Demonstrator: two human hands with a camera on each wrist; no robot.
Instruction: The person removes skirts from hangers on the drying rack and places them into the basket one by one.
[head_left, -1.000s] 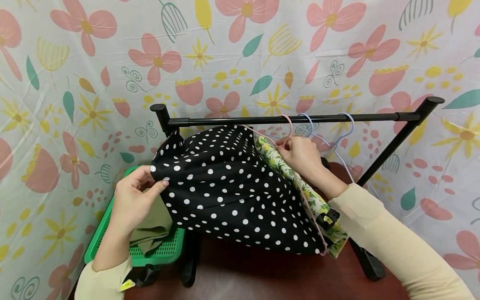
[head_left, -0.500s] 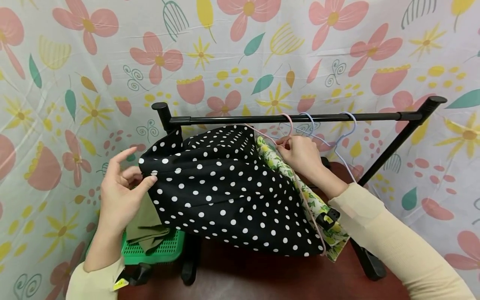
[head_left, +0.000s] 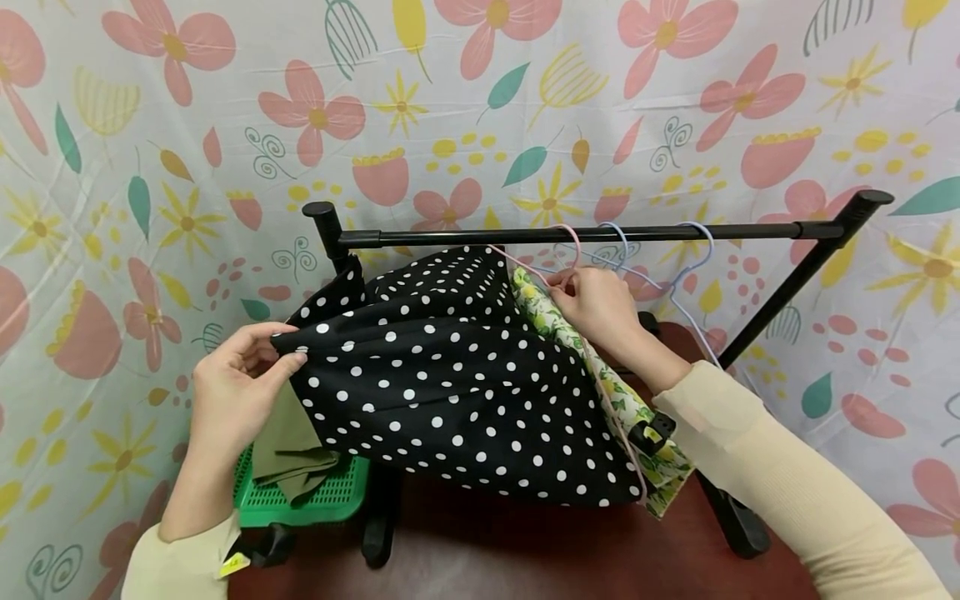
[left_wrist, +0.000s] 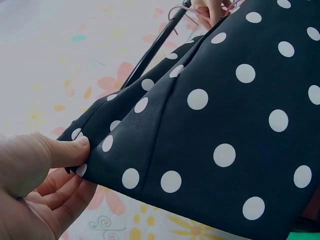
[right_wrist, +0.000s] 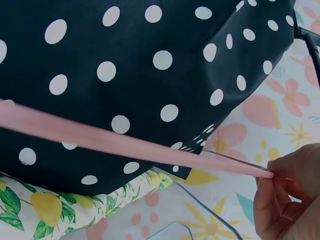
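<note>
A black cloth with white polka dots hangs from a pink hanger on the rack's rail. My left hand pinches the cloth's far left edge between thumb and fingers, drawing it out sideways. In the left wrist view, the thumb lies over that edge, with the other fingers beneath. Near the base of its hook, my right hand pinches the pink hanger, whose long arm crosses in front of the dotted cloth in the right wrist view. Behind it hangs a white cloth with a lemon print.
The black rail runs across, with blue hangers to the right of the pink one. At lower left, a green basket holds an olive cloth. A brown-red tabletop lies below, and a flowered curtain behind.
My left hand has moved left, pulling the dotted cloth's edge out with it; its raised index finger has come back down onto the cloth. The right hand has barely moved.
</note>
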